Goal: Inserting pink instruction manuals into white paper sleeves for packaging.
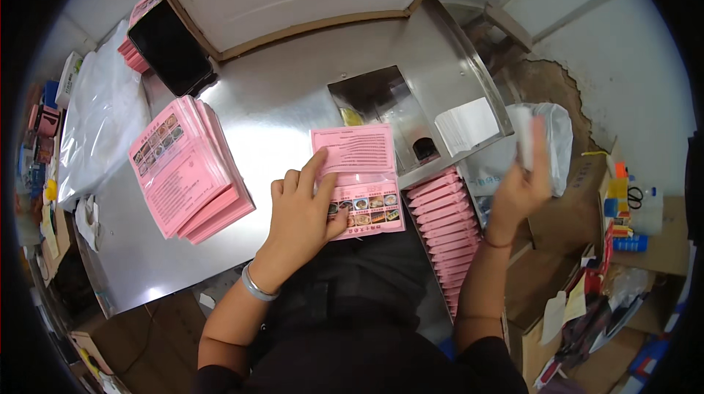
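Dark clothing fills the lower middle, forearms rising from it. Left hand (302, 207) lies spread flat on a pink leaflet (361, 177) at the near edge of the steel desk (279, 108), fingers wide, pinning it. Right hand (522, 183) is raised off to the side, closed on a blurred white piece (525, 137). A row of folded pink leaflets (444, 236) stands just beside the desk edge. With only one hand pressing, the leaflet could slide off toward the lap.

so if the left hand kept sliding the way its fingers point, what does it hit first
Probably the metal box beyond the pink leaflet that the left hand presses on; depth is hard to judge.
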`<move>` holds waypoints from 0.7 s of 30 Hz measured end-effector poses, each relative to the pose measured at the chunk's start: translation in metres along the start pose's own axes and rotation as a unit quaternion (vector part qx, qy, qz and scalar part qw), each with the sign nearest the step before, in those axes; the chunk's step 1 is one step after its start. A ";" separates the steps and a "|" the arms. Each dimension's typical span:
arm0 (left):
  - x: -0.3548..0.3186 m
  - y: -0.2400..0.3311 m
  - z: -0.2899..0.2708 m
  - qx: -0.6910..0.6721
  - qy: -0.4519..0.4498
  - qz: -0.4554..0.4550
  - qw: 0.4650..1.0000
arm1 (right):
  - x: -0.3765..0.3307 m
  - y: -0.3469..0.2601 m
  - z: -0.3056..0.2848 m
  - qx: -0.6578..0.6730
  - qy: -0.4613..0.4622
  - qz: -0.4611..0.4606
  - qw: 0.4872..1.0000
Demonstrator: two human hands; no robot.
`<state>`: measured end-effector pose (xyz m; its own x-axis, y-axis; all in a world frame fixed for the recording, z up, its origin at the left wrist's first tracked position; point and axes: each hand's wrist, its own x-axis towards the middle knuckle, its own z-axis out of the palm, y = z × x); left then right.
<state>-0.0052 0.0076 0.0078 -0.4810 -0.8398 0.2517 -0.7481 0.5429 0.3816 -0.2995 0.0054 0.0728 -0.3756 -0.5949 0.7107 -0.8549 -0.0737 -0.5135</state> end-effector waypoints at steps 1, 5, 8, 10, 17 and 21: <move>0.000 0.000 0.002 -0.002 0.002 0.001 1.000 | 0.000 0.008 0.006 -0.102 -0.031 -0.175 0.979; 0.000 0.000 0.004 0.007 0.021 0.010 1.000 | -0.017 0.020 0.025 -0.031 -0.114 -0.107 0.987; 0.000 0.001 0.003 0.005 0.023 0.012 1.000 | -0.027 0.041 0.047 -0.041 -0.132 -0.109 0.984; 0.000 0.002 0.003 0.006 0.020 0.007 1.000 | -0.031 0.039 0.047 -0.110 -0.116 -0.146 0.976; -0.001 0.002 0.003 0.004 0.021 0.003 1.000 | -0.019 0.029 0.049 -0.041 -0.115 -0.060 0.991; -0.002 0.004 0.006 0.029 0.031 0.012 0.999 | -0.008 0.032 0.040 -0.040 -0.158 -0.112 0.980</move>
<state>-0.0102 0.0112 0.0042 -0.4710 -0.8236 0.3160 -0.7631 0.5601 0.3224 -0.3093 -0.0245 0.0315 -0.0573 -0.7902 0.6101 -0.9333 -0.1746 -0.3138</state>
